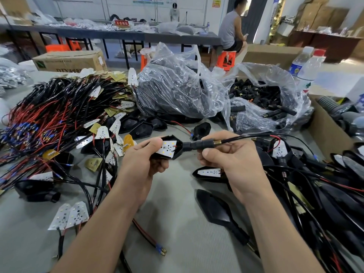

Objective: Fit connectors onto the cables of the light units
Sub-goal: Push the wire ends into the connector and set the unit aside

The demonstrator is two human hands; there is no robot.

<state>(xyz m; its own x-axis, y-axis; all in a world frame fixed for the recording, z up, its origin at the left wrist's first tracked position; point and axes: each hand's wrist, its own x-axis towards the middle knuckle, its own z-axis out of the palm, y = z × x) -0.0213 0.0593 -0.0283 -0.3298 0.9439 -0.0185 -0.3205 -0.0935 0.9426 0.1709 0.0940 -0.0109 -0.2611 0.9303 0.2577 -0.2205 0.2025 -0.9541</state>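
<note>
Cluttered grey table: my left hand grips the light unit as a brace, my right hand pinches the connector at its 3 o'clock, apparently to seat it along the cable

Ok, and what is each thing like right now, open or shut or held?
Left hand, grips the light unit.
Right hand, pinches the connector.
Light unit, held, uncovered.
Connector, on the cable, up against the light unit.
Bag, open at the top.
Bottles, upright, capped.
</note>
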